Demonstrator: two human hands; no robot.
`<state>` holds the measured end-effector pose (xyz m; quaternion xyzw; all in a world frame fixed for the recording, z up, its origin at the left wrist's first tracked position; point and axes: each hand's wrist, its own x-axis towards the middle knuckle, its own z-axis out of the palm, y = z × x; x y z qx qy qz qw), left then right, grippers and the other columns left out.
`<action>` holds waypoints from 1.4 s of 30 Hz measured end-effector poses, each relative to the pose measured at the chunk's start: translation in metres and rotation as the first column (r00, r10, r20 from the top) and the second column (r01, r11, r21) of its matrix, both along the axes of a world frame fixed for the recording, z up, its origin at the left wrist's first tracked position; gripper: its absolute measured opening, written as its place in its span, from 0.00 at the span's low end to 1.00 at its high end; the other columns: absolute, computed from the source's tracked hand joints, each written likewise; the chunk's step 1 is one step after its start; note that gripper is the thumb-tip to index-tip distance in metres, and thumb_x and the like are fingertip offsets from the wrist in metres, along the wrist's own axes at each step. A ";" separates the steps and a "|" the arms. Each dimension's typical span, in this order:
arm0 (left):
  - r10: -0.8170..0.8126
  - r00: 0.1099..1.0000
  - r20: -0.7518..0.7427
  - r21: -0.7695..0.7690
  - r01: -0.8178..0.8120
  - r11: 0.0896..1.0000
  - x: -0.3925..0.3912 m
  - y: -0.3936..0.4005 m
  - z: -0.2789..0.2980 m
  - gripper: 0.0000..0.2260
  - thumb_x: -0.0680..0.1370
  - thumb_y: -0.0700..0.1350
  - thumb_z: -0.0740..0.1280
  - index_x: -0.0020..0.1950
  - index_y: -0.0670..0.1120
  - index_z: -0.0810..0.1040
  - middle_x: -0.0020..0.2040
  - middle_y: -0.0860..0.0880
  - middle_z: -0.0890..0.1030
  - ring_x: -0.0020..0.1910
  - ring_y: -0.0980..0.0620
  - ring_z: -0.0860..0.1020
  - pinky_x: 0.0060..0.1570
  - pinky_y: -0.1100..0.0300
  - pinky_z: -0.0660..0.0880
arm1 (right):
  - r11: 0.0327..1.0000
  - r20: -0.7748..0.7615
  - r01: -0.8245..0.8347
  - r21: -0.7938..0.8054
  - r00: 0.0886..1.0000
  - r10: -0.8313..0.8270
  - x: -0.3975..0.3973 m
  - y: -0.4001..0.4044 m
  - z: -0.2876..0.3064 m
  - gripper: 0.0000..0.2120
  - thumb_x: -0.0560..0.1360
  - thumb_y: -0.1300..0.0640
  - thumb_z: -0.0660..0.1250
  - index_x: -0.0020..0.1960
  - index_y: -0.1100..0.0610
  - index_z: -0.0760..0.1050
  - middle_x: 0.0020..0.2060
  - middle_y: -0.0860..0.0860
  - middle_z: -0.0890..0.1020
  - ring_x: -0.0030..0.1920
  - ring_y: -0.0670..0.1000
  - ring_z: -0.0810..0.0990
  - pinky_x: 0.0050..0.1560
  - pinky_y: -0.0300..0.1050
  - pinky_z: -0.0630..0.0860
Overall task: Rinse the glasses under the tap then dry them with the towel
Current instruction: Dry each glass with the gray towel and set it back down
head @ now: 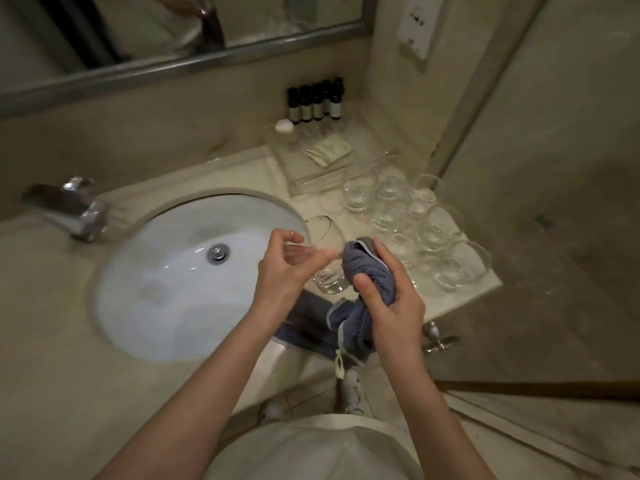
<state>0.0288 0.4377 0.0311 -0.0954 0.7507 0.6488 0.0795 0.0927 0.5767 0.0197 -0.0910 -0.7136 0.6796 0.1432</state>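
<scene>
My left hand grips a clear glass by its rim, tilted, just right of the white sink. My right hand holds a bunched blue-grey towel right beside the glass, and the towel's tail hangs down past the counter edge. The chrome tap sits at the sink's far left; no water is seen running. Several more clear glasses stand grouped on the counter to the right.
A row of small dark bottles and a clear tray with packets sit at the back of the counter under the mirror. A glass shower door closes the right side. A chrome handle juts out below the counter edge.
</scene>
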 end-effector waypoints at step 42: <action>0.408 0.910 -0.073 0.236 -0.382 0.893 0.054 -0.198 0.038 0.28 0.56 0.64 0.71 0.52 0.53 0.78 0.53 0.45 0.78 0.43 0.62 0.79 0.43 0.69 0.73 | 0.925 0.065 -0.334 -0.181 0.934 0.350 -0.020 -0.224 0.034 0.15 0.78 0.45 0.57 0.64 0.43 0.71 0.59 0.42 0.78 0.59 0.38 0.77 0.56 0.30 0.72</action>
